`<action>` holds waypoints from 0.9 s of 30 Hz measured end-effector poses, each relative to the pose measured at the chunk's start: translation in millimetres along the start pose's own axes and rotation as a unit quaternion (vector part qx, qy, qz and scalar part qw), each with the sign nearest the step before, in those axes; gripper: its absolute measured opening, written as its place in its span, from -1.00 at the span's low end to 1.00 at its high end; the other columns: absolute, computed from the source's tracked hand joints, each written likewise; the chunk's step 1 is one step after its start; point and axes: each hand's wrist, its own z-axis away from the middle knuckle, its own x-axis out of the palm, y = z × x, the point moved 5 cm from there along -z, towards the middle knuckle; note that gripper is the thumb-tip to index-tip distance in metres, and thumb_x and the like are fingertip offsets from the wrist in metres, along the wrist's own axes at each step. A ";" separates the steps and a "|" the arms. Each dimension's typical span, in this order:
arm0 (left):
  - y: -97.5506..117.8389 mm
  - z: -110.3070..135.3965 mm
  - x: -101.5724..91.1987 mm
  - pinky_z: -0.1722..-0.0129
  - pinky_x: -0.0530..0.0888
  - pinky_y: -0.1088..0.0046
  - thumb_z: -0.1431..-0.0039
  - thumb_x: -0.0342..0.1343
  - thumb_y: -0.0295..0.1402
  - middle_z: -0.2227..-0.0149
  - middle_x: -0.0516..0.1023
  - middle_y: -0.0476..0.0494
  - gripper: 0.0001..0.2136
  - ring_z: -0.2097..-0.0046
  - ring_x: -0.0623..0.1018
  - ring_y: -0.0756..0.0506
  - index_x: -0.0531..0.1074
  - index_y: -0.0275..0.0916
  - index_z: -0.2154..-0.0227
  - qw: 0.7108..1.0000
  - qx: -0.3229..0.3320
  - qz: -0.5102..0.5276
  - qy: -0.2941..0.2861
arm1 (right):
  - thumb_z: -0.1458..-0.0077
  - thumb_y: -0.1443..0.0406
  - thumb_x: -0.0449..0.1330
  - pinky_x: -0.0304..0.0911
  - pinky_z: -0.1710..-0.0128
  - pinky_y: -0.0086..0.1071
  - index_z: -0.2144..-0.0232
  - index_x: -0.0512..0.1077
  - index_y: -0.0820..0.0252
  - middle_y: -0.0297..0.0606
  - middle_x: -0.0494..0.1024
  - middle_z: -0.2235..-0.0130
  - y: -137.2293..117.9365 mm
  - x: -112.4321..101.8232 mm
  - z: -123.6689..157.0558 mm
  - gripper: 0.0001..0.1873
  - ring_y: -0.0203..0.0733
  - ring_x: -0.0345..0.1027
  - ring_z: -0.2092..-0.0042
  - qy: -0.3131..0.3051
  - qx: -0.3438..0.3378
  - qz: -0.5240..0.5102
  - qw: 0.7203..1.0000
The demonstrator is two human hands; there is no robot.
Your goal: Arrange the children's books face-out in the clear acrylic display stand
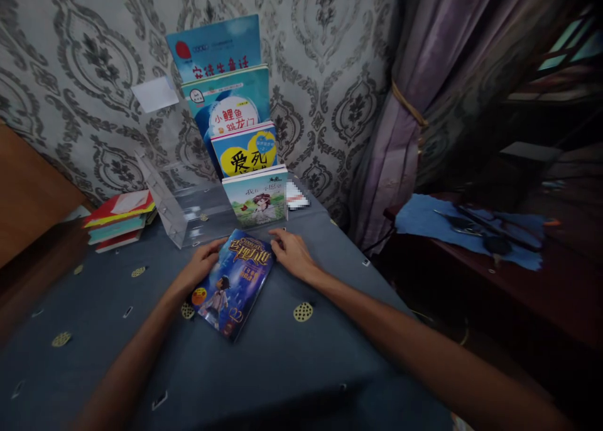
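A blue paperback book (238,286) with a cartoon figure and gold title lettering lies at a slant over the cloth, front cover up. My left hand (207,258) grips its upper left edge, the fingertips partly hidden by the book. At the upper right corner, my right hand (293,253) holds the edge between bent fingers and thumb. Just beyond stands a clear acrylic book stand (162,198) with stepped tiers. Its right side bears a green-covered book (259,198), a yellow-and-blue book (245,154), a teal book (230,107) and a tall blue book (217,44), one behind another.
A stack of several books (120,217) sits left of the stand. A white label card (154,94) is at the stand's upper left. Dark blue patterned cloth (282,368) covers the table. To the right are a tied purple curtain (400,123) and a blue cloth (424,220) on another surface.
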 end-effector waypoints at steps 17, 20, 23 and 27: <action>60.9 27.3 121.2 -0.01 0.42 0.13 -0.31 0.08 -0.14 0.03 0.47 -0.30 -0.70 -0.05 0.43 -0.31 0.40 -0.28 0.10 0.767 0.177 -0.617 -0.008 | -0.27 0.37 0.07 0.37 0.40 -0.42 0.04 0.55 0.24 -0.25 0.66 0.36 11.7 -13.6 -9.2 -0.69 -0.31 0.38 0.56 -0.024 0.080 -0.096 0.992; 62.0 27.5 125.2 0.02 0.43 0.15 -0.33 0.06 -0.21 0.03 0.49 -0.31 -0.74 -0.05 0.44 -0.30 0.39 -0.30 0.08 0.753 0.155 -0.639 -0.002 | -0.27 0.39 0.06 0.38 0.36 -0.42 0.04 0.55 0.25 -0.25 0.66 0.38 10.8 -16.4 -8.9 -0.68 -0.28 0.42 0.51 -0.021 0.079 -0.099 0.992; 64.0 28.3 126.5 0.04 0.44 0.19 -0.36 0.02 -0.24 0.05 0.52 -0.30 -0.77 -0.03 0.47 -0.28 0.41 -0.30 0.11 0.747 0.153 -0.647 -0.008 | -0.26 0.41 0.07 0.39 0.33 -0.40 0.04 0.55 0.25 -0.25 0.66 0.38 11.3 -17.6 -9.0 -0.68 -0.25 0.46 0.47 -0.017 0.077 -0.103 0.992; 66.8 28.9 127.0 0.07 0.45 0.22 -0.39 -0.04 -0.26 0.07 0.54 -0.29 -0.77 -0.01 0.50 -0.26 0.42 -0.29 0.13 0.747 0.151 -0.648 -0.006 | -0.25 0.41 0.07 0.39 0.31 -0.40 0.05 0.55 0.25 -0.26 0.66 0.39 12.2 -19.0 -10.0 -0.68 -0.25 0.48 0.44 -0.009 0.073 -0.105 0.992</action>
